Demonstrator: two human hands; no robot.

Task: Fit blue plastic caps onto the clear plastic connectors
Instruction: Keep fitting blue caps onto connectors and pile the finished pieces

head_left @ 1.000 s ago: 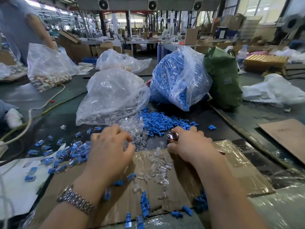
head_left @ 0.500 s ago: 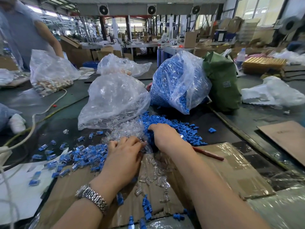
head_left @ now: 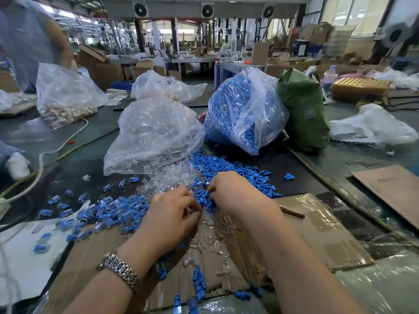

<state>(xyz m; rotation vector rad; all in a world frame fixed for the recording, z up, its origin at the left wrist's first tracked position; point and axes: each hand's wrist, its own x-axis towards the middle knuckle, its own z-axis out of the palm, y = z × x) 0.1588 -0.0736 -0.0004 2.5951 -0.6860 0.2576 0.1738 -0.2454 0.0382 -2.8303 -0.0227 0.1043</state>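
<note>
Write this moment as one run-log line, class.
left hand: fingers curled, contents hidden | right hand: pinching blue caps | clear connectors: loose on cardboard

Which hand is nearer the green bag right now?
Right. The right hand lies in the blue caps, below-left of the green bag; the left hand sits farther left and nearer the camera.

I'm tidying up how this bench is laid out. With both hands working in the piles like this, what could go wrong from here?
1. The loose blue caps and clear connectors overlap where the right hand and left hand meet, so picking could be slow.
2. The finished pieces lie beside the loose stock and may get mixed back in.
3. Parts on the cardboard near the front edge could slide off.
</note>
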